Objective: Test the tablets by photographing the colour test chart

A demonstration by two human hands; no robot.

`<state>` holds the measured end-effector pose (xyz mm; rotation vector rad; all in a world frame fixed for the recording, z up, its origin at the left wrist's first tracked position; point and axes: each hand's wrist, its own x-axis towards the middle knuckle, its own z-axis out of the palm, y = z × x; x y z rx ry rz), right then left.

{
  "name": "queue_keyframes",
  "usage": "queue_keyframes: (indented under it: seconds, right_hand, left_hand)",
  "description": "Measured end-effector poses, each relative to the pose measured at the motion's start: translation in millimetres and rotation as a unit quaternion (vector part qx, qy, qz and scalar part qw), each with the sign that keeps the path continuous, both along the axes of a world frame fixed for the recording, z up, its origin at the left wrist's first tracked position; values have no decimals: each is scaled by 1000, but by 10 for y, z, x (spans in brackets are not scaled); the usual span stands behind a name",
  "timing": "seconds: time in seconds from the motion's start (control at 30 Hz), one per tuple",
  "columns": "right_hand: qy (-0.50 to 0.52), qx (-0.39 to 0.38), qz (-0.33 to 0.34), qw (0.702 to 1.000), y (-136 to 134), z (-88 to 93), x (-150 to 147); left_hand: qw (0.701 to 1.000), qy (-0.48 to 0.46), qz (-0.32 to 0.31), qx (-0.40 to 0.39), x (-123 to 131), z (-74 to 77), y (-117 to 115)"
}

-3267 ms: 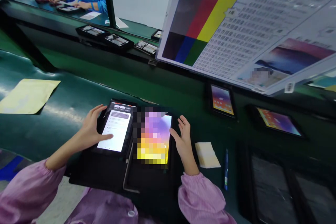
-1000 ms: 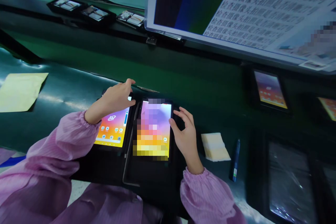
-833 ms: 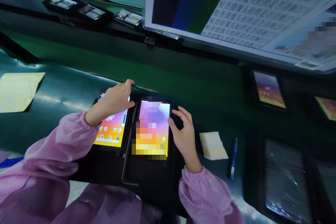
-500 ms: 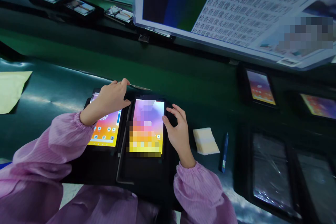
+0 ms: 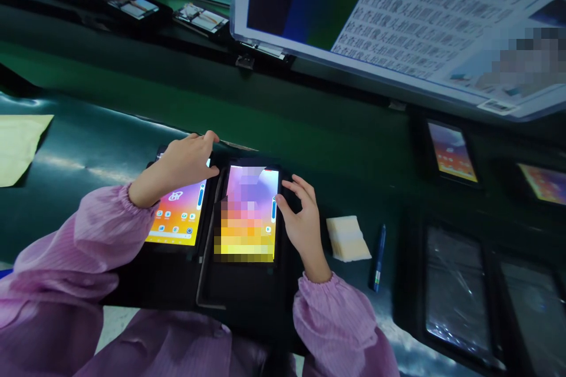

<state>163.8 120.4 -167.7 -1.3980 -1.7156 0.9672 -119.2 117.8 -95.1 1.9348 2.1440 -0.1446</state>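
Two lit tablets lie side by side in dark trays in front of me. My left hand (image 5: 186,162) is over the upper part of the left tablet (image 5: 177,212), hiding some of its screen; its thumb and fingers are apart and hold nothing. The right tablet (image 5: 254,212) shows a bright screen, partly pixelated, with a blue slider bar at its right side. My right hand (image 5: 303,215) is at that tablet's right edge, fingers apart, the thumb tip beside the slider. Whether the thumb touches the glass I cannot tell.
Right of my hand lie a cream pad (image 5: 348,238) and a blue pen (image 5: 379,258). Film-covered dark devices (image 5: 457,288) sit farther right, below a lit tablet (image 5: 451,152). A yellow cloth (image 5: 20,150) is at left. A printed sheet (image 5: 398,23) stands at the back.
A blue slider bar now shows on the right tablet's screen. My left hand has shifted slightly left, and more of the left screen shows. My right hand has barely moved.
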Motion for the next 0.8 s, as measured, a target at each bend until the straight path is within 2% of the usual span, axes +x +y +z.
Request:
queue_keyframes:
  seconds: [0.33, 0.8]
  right_hand:
    - [14, -11, 4, 1000, 4, -32, 11]
    - [-4, -25, 11, 1000, -26, 34, 26]
  left_hand:
    - [1000, 4, 6, 7, -44, -6, -9]
    - [999, -21, 26, 16, -85, -50, 7]
